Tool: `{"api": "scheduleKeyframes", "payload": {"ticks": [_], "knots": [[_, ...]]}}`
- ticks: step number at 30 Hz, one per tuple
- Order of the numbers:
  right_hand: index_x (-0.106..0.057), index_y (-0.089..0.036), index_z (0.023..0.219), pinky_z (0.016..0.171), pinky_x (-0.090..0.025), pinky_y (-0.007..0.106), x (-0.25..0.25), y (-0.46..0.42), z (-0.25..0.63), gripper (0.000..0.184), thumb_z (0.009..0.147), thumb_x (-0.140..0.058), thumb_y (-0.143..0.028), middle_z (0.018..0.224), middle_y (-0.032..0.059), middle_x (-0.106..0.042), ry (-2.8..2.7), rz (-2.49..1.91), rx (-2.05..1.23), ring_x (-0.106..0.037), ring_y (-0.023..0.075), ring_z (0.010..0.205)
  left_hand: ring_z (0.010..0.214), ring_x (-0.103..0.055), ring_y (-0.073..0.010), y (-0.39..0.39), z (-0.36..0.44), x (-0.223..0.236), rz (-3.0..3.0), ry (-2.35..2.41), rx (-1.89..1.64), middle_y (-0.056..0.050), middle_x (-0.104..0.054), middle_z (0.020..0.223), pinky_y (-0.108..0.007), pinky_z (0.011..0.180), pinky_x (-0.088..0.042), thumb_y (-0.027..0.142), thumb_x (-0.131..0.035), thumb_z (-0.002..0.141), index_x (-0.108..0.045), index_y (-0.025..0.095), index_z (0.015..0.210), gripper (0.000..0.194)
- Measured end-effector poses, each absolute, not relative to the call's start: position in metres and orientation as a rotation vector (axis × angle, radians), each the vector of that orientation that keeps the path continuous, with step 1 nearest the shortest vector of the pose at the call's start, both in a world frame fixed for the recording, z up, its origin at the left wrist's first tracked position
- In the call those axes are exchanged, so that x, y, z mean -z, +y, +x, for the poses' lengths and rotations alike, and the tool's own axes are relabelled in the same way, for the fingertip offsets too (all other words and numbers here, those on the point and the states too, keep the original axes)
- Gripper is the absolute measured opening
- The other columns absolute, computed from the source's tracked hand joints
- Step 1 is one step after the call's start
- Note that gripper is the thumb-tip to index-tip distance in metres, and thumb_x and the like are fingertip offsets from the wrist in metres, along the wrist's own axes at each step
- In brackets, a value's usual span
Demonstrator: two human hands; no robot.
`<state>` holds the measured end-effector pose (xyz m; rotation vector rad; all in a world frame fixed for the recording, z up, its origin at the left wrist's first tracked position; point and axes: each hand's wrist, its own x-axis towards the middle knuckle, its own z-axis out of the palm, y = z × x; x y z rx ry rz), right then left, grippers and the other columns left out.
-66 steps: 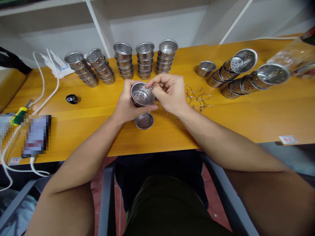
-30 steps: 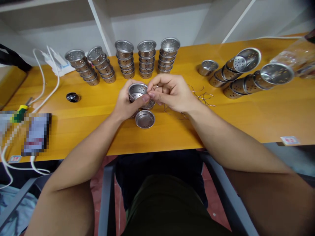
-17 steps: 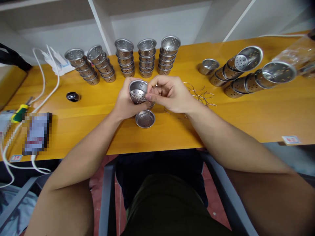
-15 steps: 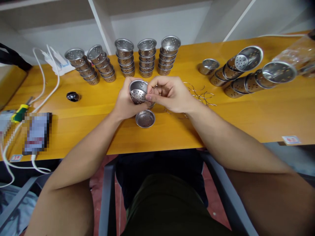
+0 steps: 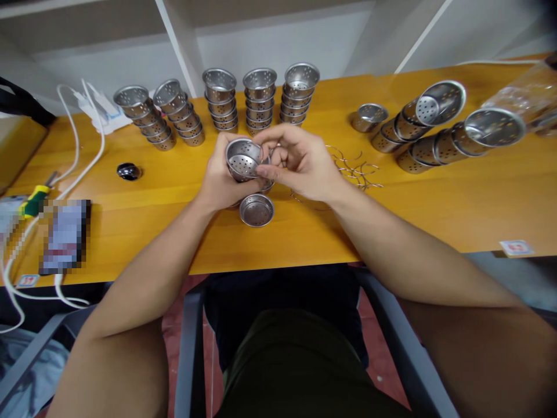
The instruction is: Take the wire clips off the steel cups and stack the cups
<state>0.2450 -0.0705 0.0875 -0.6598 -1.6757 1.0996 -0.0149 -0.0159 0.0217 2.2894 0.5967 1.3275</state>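
Observation:
My left hand [image 5: 217, 177] is wrapped round a perforated metal strainer cup [image 5: 242, 159], its open mouth tilted toward me. At the cup's right rim, my right hand [image 5: 300, 159] is closed in a pinch on a thin curved wire [image 5: 262, 152], mostly hidden by the fingers. Just below the hands, another metal cup [image 5: 257, 211] sits on the table with its mouth up. Loose curved wires [image 5: 359, 171] lie to the right of my right hand, partly hidden behind it.
Stacks of perforated cups [image 5: 220, 87] line the back of the yellow table [image 5: 278, 249]. Two leaning stacks [image 5: 444, 145] and a single cup [image 5: 369, 118] stand to the right. On the left are a phone [image 5: 65, 235], a screwdriver [image 5: 35, 202], white cables [image 5: 93, 157] and a dark shiny object [image 5: 128, 171].
The held cup has shifted slightly up and left. My right index finger has lifted and arched over the rim, with the thumb still by the cup.

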Motion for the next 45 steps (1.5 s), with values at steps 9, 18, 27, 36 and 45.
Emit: {"api": "scheduleKeyframes", "payload": {"ticks": [9, 18, 27, 36, 45], "knots": [[-0.081, -0.03, 0.161, 0.109, -0.079, 0.055, -0.076, -0.071, 0.251, 0.055, 0.133, -0.054, -0.069, 0.15, 0.0128, -0.086, -1.956, -0.593, -0.569, -0.084, 0.0322, 0.124, 0.121, -0.083, -0.0279, -0.031, -0.013, -0.037, 2.232, 0.864, -1.374, -0.005, -0.081, 0.135, -0.052, 0.102, -0.071, 0.091, -0.101, 0.098, -0.058, 0.032, 0.152, 0.091], [-0.079, -0.032, 0.171, 0.123, -0.073, 0.064, -0.08, -0.072, 0.252, 0.045, 0.131, -0.061, -0.043, 0.156, 0.0167, -0.075, -2.132, -0.582, -0.325, -0.078, 0.0382, 0.143, 0.137, -0.087, -0.0296, -0.06, -0.004, -0.058, 2.287, 1.079, -1.129, -0.009, -0.08, 0.152, -0.048, 0.109, -0.072, 0.061, -0.091, 0.118, -0.055, 0.026, 0.153, 0.061], [-0.086, -0.031, 0.14, 0.106, -0.076, 0.057, -0.085, -0.069, 0.265, 0.027, 0.126, -0.068, -0.044, 0.145, 0.0153, -0.08, -2.106, -0.685, -0.353, -0.079, 0.0344, 0.12, 0.138, -0.086, -0.0275, -0.062, -0.009, -0.069, 2.387, 1.136, -1.133, -0.009, -0.081, 0.152, -0.055, 0.111, -0.071, 0.063, -0.084, 0.123, -0.052, 0.027, 0.16, 0.06], [-0.088, -0.03, 0.138, 0.119, -0.07, 0.064, -0.076, -0.068, 0.259, 0.032, 0.113, -0.071, -0.023, 0.172, 0.0151, -0.067, -2.261, -0.697, -0.324, -0.077, 0.0366, 0.135, 0.128, -0.084, -0.0258, -0.053, -0.01, -0.057, 2.34, 1.051, -1.23, -0.009, -0.081, 0.144, -0.053, 0.103, -0.069, 0.075, -0.087, 0.117, -0.055, 0.029, 0.159, 0.07], [-0.076, -0.035, 0.165, 0.119, -0.073, 0.065, -0.089, -0.061, 0.275, 0.048, 0.118, -0.074, -0.04, 0.168, 0.0166, -0.073, -1.997, -0.911, -0.254, -0.081, 0.0395, 0.132, 0.142, -0.077, -0.0393, 0.004, -0.048, -0.035, 2.288, 1.032, -1.417, -0.011, -0.073, 0.147, -0.069, 0.127, -0.066, 0.09, -0.112, 0.084, -0.067, 0.033, 0.149, 0.098]]}}
